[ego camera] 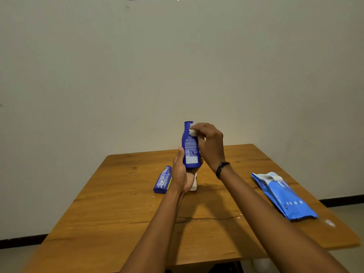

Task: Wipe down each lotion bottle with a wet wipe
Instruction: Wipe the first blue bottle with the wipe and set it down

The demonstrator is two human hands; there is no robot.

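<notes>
- Head view: a person holds a dark blue plastic lotion bottle (190,148) upright above the middle of the brown wooden tabletop (118,203), narrow neck up and its printed back label turned toward the camera.
- The left hand (182,172) grips the bottle at its wide base, thumb up along the left side and the other fingers curled round behind it.
- The right hand (210,142) comes in from the right, its fingers (199,126) bent and pinching a small wadded white wet wipe (193,132), which is pressed against the bottle's neck just below the top.
- A black band (221,168) sits on the right wrist.
- A second, smaller blue lotion bottle with white print (162,180) lies on its side on the tabletop, just left of the left hand, its neck pointing away.
- A white object (194,184) stands on the tabletop behind the left hand; most of it is hidden, so I cannot tell what it is.
- A flat blue wet-wipe pack (283,196) lies near the right edge of the tabletop, well apart from the bottles, with its white flap peeled back at the far end.
- A plain pale wall (177,66) stands behind the tabletop.
</notes>
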